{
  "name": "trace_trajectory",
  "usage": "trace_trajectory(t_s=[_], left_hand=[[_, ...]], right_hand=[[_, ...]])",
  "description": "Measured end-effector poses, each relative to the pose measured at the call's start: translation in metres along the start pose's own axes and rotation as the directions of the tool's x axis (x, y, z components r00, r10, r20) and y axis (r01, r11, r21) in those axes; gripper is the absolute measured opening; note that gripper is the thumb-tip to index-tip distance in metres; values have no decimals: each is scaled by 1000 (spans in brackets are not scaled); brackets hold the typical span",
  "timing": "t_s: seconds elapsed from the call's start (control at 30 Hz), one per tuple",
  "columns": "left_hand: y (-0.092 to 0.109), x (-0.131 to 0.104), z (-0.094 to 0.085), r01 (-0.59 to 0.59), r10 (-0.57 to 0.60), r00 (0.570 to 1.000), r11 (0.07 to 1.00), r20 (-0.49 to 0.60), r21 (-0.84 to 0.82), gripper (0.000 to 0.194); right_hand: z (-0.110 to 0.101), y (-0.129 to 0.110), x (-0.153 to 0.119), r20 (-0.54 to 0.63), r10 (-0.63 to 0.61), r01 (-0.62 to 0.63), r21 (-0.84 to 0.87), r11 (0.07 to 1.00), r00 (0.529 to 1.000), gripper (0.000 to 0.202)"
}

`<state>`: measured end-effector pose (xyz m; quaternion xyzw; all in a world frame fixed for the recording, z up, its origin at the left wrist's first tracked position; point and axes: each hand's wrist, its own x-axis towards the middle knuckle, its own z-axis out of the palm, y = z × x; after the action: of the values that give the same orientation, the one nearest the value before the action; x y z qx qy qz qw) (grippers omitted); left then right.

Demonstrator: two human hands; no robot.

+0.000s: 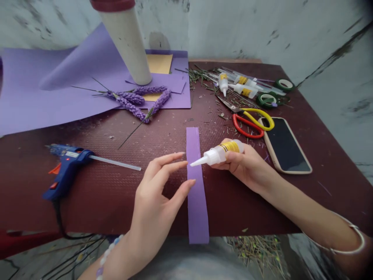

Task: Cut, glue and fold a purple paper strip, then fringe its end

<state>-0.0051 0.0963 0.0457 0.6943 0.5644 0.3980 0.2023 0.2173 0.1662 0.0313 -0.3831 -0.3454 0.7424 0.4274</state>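
A long purple paper strip (198, 202) lies on the dark red table, its near end sticking out past the front edge. My right hand (241, 163) is closed around a small white glue bottle (217, 154) with a yellow label. The bottle is tipped to the left, and its pointed nozzle is over the strip; whether it touches the paper I cannot tell. At the strip's left edge is my left hand (160, 190), fingers apart and holding nothing. Its fingertips reach the paper's edge.
A blue glue gun (68, 167) with a glue stick lies left. Behind are purple flower stems (131, 103), purple sheets (72, 89) and a tall tumbler (125, 42). Scissors (247, 123), a phone (287, 146), more glue bottles (244, 90) and green tape (266, 100) are right.
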Motion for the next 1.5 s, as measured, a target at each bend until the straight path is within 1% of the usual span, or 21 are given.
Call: trace_trajectory(t_s=[0.1,0.23,0.43,0.6,0.67,0.73,0.83,0.9,1.0,1.07,1.13,1.2,1.3,1.37,1.43,1.5], left_hand=[[4,4,2,33,-33,999,997,-7,-69,18],[7,3,4,51,-54,998,994,-25,-98,13],[6,1,4,70,-73,997,988,-24,-135,9],[5,3,4,76,-79,997,987,-17,-141,14],[3,2,2,73,-74,997,989,-5,-127,15],[1,1,-1,61,-60,998,994,17,-95,16],[-4,-2,-10,44,-43,999,999,28,-30,17],[-8,-3,-18,54,-53,999,998,-9,44,20],[-17,-3,-29,62,-27,992,955,-123,291,33],[-23,0,-32,31,36,987,911,-154,412,40],[-27,1,-31,-32,103,986,893,-133,450,38],[-29,2,-28,-94,144,985,904,-90,416,28],[-30,0,-23,-154,156,988,955,12,254,15],[-29,-1,-21,-182,176,983,966,48,184,12],[-30,-1,-22,-206,205,978,954,30,217,15],[-30,0,-24,-217,228,974,928,-2,303,15]], right_hand=[[4,-1,-3,57,43,-43,-3,999,997,36],[5,-3,-3,93,62,-61,-12,998,994,39],[4,-3,-3,94,56,-54,-32,998,994,42],[4,-3,-4,88,56,-51,-51,997,995,41],[3,-3,-4,82,38,-34,-43,998,996,40],[1,-4,-3,53,-2,3,-24,1000,999,38],[-4,-4,-2,-23,-69,69,-15,998,997,33],[-6,-4,-1,-71,-106,104,-23,994,992,30],[-8,-5,0,-97,-153,149,-50,988,983,26],[-9,-5,1,-95,-175,169,-71,983,980,23],[-9,-5,1,-101,-187,179,-86,980,977,24],[-10,-5,1,-113,-195,184,-105,977,974,26],[-11,-6,2,-128,-198,180,-136,974,972,28],[-11,-7,2,-140,-196,177,-138,974,970,27],[-12,-7,2,-153,-200,179,-141,974,968,27],[-12,-7,2,-162,-210,184,-158,970,964,27]])
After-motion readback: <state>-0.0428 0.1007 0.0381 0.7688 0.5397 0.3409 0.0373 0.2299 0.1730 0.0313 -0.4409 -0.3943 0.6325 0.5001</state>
